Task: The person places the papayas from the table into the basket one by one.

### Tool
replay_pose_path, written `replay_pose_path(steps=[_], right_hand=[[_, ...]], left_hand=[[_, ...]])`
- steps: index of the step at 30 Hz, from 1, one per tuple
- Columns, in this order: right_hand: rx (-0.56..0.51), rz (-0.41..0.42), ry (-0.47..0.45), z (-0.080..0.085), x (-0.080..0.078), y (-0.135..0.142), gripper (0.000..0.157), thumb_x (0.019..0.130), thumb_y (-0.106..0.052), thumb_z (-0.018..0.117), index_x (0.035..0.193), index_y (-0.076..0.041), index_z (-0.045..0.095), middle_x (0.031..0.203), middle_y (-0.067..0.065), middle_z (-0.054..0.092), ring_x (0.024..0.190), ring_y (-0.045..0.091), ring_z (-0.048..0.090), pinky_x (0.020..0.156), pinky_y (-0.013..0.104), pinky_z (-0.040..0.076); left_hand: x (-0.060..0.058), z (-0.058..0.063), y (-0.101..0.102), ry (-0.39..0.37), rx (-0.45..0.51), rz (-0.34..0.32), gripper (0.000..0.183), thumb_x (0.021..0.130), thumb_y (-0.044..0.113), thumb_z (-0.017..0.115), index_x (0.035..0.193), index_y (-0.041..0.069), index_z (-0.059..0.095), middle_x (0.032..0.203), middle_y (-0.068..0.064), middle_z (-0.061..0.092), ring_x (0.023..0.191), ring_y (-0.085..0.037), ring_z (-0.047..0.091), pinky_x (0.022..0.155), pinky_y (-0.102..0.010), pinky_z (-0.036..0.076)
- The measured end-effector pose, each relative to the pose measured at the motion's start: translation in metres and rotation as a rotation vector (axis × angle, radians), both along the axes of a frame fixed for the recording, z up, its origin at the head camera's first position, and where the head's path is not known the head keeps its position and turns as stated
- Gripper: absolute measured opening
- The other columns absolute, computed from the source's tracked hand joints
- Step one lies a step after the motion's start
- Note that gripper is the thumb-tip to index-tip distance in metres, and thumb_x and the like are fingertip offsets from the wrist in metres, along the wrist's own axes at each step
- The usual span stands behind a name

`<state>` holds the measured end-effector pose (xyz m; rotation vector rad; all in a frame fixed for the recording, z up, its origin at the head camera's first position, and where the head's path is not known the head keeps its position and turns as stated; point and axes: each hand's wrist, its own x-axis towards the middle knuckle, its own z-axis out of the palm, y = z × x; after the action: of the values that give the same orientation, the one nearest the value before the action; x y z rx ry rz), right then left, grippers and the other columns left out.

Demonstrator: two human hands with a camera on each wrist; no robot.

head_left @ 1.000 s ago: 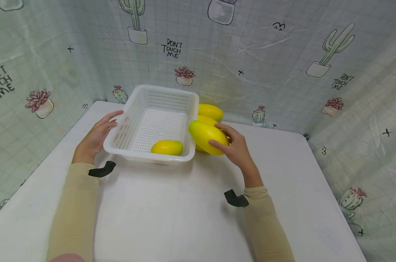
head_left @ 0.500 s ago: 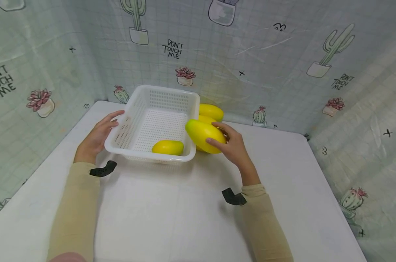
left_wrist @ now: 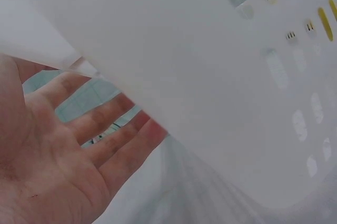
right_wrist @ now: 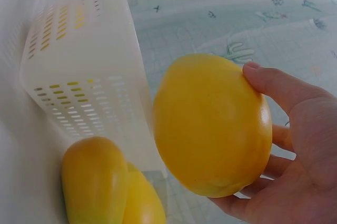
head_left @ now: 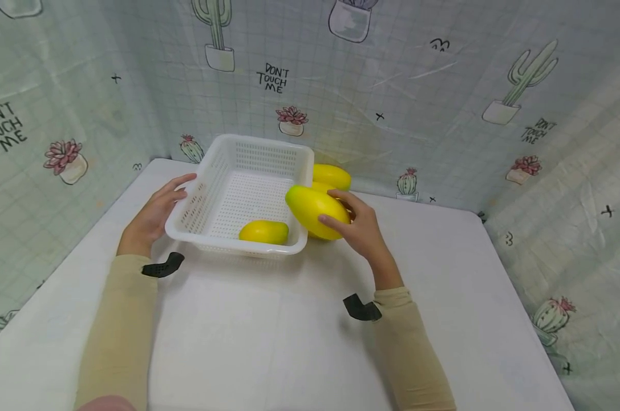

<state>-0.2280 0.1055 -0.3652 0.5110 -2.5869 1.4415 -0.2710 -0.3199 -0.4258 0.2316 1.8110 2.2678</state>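
My right hand grips a large yellow mango with a greenish tip, raised beside the right wall of a white perforated basket. In the head view, the tip overlaps the basket's right rim. In the right wrist view, thumb and fingers spread around the mango. At the basket's left side, my left hand touches the rim with fairly straight fingers; the left wrist view shows its fingers meeting the edge. One yellow mango lies inside the basket, near its front wall.
More yellow mangoes lie on the table right of the basket, partly hidden by it and by the held mango. The white table ends at a patterned curtain behind and at both sides.
My right hand has moved slightly left and away from me with its mango, toward the basket's right rim. My left hand and the basket keep their places apart from a slight view shift.
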Motion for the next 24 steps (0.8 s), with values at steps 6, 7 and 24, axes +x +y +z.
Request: replay_pose_path(steps=[6,7,24], right_hand=[[0.010,-0.003,0.021,0.0006,0.0008,-0.0024,0.052,0.078,-0.042,0.068,0.125,-0.027,0.052,0.128,-0.002,0.053,0.109,0.019,0.051,0.096,0.039,0.044],[0.013,-0.003,0.020,0.0009,0.0009,-0.0028,0.053,0.078,-0.043,0.068,0.125,-0.027,0.052,0.128,-0.001,0.053,0.109,0.019,0.051,0.096,0.039,0.044],[-0.005,0.013,0.031,0.0012,-0.0011,-0.0096,0.052,0.078,-0.041,0.068,0.125,-0.026,0.052,0.126,-0.001,0.054,0.107,0.018,0.051,0.095,0.037,0.044]], left_hand=[[-0.0017,-0.0028,-0.0004,-0.008,0.022,0.002,0.047,0.097,0.019,0.040,0.143,0.026,0.029,0.144,-0.003,0.032,0.117,-0.018,0.044,0.082,-0.025,0.050],[-0.0021,-0.0032,-0.0008,-0.009,0.023,0.005,0.047,0.098,0.018,0.040,0.143,0.026,0.029,0.144,-0.003,0.033,0.117,-0.017,0.044,0.082,-0.025,0.050],[0.0000,-0.0002,0.0015,0.010,0.019,0.006,0.047,0.098,0.016,0.037,0.144,0.024,0.027,0.143,-0.005,0.033,0.114,-0.015,0.047,0.081,-0.024,0.050]])
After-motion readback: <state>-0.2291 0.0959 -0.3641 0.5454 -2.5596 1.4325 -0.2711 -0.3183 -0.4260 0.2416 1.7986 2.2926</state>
